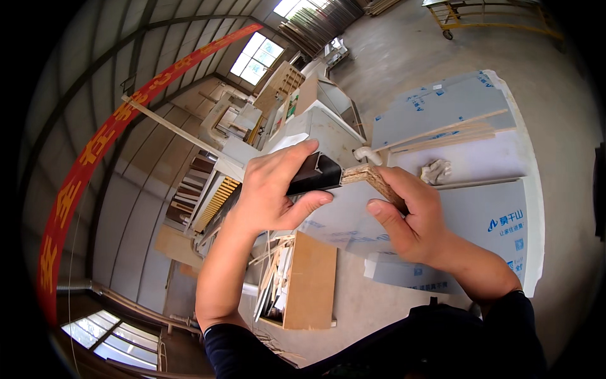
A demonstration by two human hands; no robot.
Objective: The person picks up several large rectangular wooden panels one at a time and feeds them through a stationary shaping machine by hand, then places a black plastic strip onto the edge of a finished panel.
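My left hand (268,183) is closed around a black channel-shaped strip (314,175), with fingers over the top and thumb below. At the strip's right end, a rough-edged board piece (361,175) meets it. I cannot tell whether the board sits inside the strip or only touches it. My right hand (413,218) grips the board, its fingers along the far edge and its thumb on the near side. Below both hands is a grey film-covered surface (341,224), partly hidden by them.
To the right lie grey film-covered panels (470,230), thin wooden strips (448,134) and a crumpled whitish glove-like thing (435,171). A wooden box (310,281) with offcuts stands below left. Machinery (230,126) fills the left background; a yellow trolley (492,22) stands far right.
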